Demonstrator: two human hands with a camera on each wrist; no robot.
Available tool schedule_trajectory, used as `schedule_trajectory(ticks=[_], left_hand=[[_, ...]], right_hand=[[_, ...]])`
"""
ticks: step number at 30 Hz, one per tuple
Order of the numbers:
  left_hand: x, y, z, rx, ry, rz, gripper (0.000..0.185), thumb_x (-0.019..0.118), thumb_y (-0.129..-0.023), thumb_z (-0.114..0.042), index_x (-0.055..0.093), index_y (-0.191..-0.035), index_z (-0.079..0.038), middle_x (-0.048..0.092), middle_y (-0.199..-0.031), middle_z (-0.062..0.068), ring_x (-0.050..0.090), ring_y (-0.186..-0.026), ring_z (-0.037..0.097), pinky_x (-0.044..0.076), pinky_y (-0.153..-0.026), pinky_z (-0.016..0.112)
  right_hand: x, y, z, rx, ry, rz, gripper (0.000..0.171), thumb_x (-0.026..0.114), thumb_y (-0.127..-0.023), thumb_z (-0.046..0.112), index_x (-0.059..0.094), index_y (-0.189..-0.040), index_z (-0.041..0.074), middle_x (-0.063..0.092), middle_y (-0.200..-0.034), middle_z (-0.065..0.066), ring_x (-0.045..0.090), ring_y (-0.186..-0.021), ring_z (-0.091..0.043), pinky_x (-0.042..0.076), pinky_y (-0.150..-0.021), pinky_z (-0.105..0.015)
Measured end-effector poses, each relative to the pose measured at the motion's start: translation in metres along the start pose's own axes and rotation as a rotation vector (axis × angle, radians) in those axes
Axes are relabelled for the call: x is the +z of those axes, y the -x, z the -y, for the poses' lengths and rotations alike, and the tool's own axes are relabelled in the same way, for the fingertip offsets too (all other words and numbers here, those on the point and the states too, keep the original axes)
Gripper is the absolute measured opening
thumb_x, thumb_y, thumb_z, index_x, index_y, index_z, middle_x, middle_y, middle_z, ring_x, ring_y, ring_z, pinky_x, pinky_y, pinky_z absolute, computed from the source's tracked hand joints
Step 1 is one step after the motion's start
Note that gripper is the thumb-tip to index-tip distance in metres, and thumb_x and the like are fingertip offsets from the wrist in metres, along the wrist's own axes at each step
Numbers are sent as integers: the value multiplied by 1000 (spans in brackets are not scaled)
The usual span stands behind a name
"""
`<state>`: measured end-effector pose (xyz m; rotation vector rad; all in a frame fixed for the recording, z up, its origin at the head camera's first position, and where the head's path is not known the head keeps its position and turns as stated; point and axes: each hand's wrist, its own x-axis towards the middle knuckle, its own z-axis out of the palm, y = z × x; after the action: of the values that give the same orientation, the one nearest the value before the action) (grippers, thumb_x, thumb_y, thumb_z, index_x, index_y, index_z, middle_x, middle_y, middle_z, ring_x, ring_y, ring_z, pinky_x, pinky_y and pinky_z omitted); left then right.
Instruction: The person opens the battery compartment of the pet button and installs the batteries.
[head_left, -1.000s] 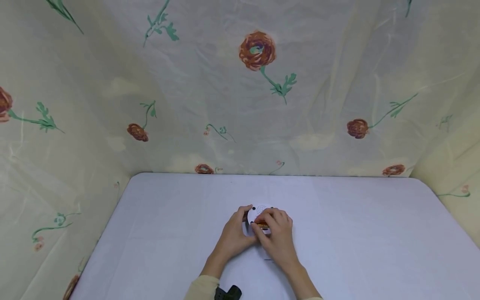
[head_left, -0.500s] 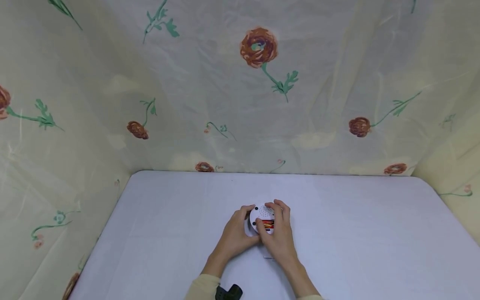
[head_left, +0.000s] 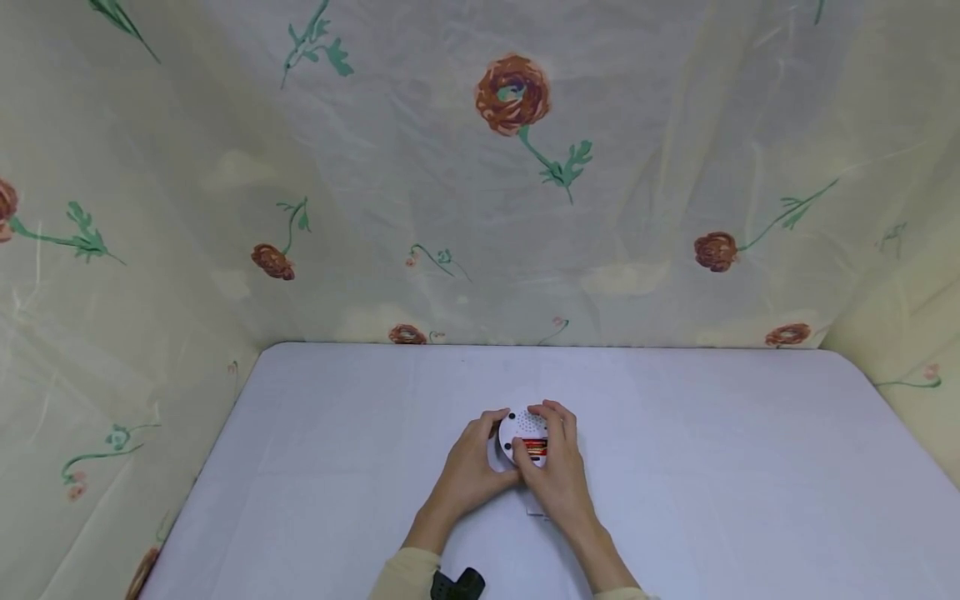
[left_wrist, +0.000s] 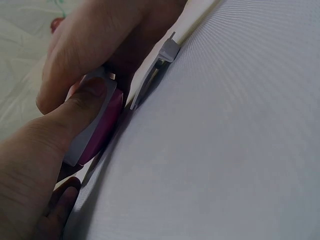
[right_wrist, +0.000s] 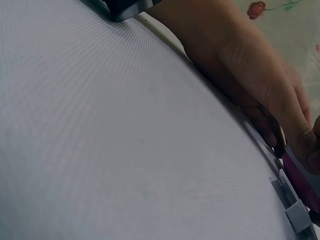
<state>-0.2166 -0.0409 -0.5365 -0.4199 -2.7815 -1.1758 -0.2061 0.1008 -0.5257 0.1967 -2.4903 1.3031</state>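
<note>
A round white device (head_left: 510, 427) with small speaker holes and dark feet is held between both hands over the table. Red batteries (head_left: 536, 447) show in its compartment, partly covered by the right hand. My left hand (head_left: 468, 468) grips the device's left side, thumb in front and fingers behind. Across the right side lies my right hand (head_left: 558, 467), thumb beside the batteries and fingers at the far edge. In the left wrist view, the device's magenta side (left_wrist: 104, 126) faces the tabletop. Just nearer than the hands, a thin white cover-like piece (left_wrist: 150, 77) lies on the table.
The table (head_left: 337, 433) has a white cloth and rounded far corners. Flower-printed curtains (head_left: 615, 250) stand behind it and at both sides. A black wrist camera (head_left: 459, 585) sits by the left sleeve (head_left: 405, 575).
My right fingers have shifted from over the batteries to the device's far right edge, uncovering the red batteries. The left hand has stayed about in place. Little differs over the last half second.
</note>
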Motion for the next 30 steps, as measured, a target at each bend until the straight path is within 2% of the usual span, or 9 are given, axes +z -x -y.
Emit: schedule_trajectory(ticks=[6, 21, 25, 28, 30], left_hand=[[0, 0, 1, -1, 8, 4, 78, 80, -72, -38, 43, -137, -17, 55, -130, 5, 54, -118, 18, 48, -97, 35], [1, 0, 4, 9, 16, 2, 78, 79, -72, -41, 42, -138, -18, 55, -129, 4, 53, -119, 17, 47, -99, 35], [2, 0, 3, 10, 25, 5, 78, 78, -74, -42, 42, -138, -18, 55, -130, 3, 52, -120, 16, 47, -99, 36], [1, -1, 3, 6, 39, 9, 79, 78, -73, -44, 41, -138, -18, 55, -130, 2, 52, -121, 16, 46, -100, 38], [0, -1, 3, 6, 45, 14, 81, 78, -73, -46, 41, -139, -18, 55, -131, 1, 51, -121, 15, 46, -100, 37]], right_hand=[[1, 0, -1, -37, 14, -9, 48, 69, -82, 13, 50, -125, 13, 39, -138, -10, 50, -120, -29, 45, -98, -46], [-1, -2, -3, -34, -9, 22, 47, 69, -82, 9, 50, -125, 9, 39, -139, -11, 47, -124, -30, 44, -100, -49], [-6, -2, -7, -6, -26, 96, 54, 67, -87, 23, 43, -134, 13, 36, -141, -10, 44, -127, -29, 41, -103, -50], [-16, -4, -12, 35, -93, 209, 68, 67, -87, 36, 31, -143, 21, 32, -146, -6, 38, -132, -28, 35, -106, -52], [-23, -4, -16, 50, -153, 271, 78, 68, -85, 39, 23, -147, 24, 29, -150, -6, 33, -136, -28, 31, -108, -51]])
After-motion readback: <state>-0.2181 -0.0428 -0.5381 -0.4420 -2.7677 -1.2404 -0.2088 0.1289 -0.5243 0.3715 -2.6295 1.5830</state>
